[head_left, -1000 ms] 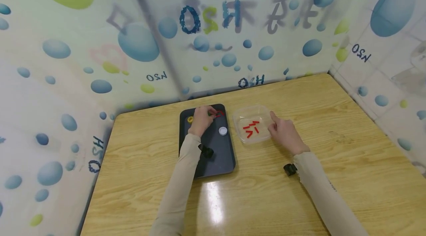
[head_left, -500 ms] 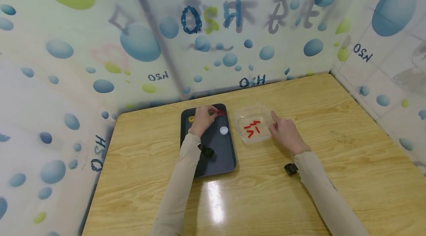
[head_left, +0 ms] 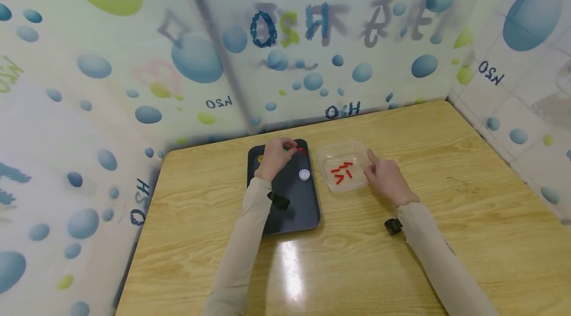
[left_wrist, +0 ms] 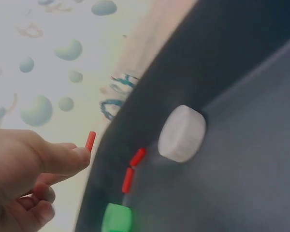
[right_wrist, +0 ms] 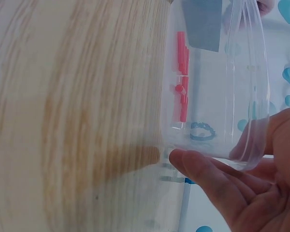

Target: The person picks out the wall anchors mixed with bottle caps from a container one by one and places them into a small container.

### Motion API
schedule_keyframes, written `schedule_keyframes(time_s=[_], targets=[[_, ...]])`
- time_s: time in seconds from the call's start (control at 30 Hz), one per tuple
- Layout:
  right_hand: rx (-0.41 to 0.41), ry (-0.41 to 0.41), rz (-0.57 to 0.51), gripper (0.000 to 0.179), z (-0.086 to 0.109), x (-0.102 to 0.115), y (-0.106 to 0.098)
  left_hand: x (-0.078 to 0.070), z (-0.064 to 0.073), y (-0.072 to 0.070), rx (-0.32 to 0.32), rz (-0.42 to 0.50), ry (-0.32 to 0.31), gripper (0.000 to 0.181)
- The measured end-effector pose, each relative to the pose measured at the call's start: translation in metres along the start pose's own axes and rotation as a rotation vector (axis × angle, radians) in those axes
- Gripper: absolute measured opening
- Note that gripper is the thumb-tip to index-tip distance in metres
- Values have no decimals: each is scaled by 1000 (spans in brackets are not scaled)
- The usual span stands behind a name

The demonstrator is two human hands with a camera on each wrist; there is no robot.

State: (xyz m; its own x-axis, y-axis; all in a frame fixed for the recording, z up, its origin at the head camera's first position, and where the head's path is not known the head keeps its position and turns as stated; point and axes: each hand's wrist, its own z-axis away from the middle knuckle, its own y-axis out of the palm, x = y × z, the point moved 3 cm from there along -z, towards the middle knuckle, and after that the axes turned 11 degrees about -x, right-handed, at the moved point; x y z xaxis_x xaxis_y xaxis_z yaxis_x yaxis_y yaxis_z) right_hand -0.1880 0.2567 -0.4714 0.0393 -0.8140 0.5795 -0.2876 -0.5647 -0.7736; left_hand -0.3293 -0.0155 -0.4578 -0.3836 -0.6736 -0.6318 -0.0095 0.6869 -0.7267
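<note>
My left hand (head_left: 273,160) is over the far end of a dark grey tray (head_left: 294,212). Its thumb and index finger pinch a small red stick (left_wrist: 90,141), raised off the tray. Two more red sticks (left_wrist: 127,181) lie along the tray's far wall, between a white round cap (left_wrist: 182,134) and a green piece (left_wrist: 117,218). My right hand (head_left: 389,181) grips the right wall of a clear plastic container (right_wrist: 217,140), fingers outside, thumb at the rim. Several red sticks (head_left: 342,170) lie loose on the container's floor.
A yellow round piece (head_left: 260,158) sits in the tray's far left corner, partly behind the left hand. Tray and container stand side by side on a wooden table (head_left: 192,237). A patterned wall (head_left: 276,78) runs along the table's far edge.
My left hand has picked a red stick from the tray's far end and risen slightly with it. The right hand keeps its grip on the container. The head view has shifted slightly.
</note>
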Motion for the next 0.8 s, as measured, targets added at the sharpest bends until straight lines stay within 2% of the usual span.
schedule_keyframes(time_s=[0.3, 0.6, 0.8], targets=[[-4, -9, 5, 55, 1, 3, -1, -30, -2, -8, -8, 15, 40, 15], [-8, -13, 6, 55, 0, 1, -2, -40, 3, 6, 46, 92, 34, 16], [-18, -33, -7, 54, 1, 2, -3, -45, 6, 15, 58, 99, 55, 16]])
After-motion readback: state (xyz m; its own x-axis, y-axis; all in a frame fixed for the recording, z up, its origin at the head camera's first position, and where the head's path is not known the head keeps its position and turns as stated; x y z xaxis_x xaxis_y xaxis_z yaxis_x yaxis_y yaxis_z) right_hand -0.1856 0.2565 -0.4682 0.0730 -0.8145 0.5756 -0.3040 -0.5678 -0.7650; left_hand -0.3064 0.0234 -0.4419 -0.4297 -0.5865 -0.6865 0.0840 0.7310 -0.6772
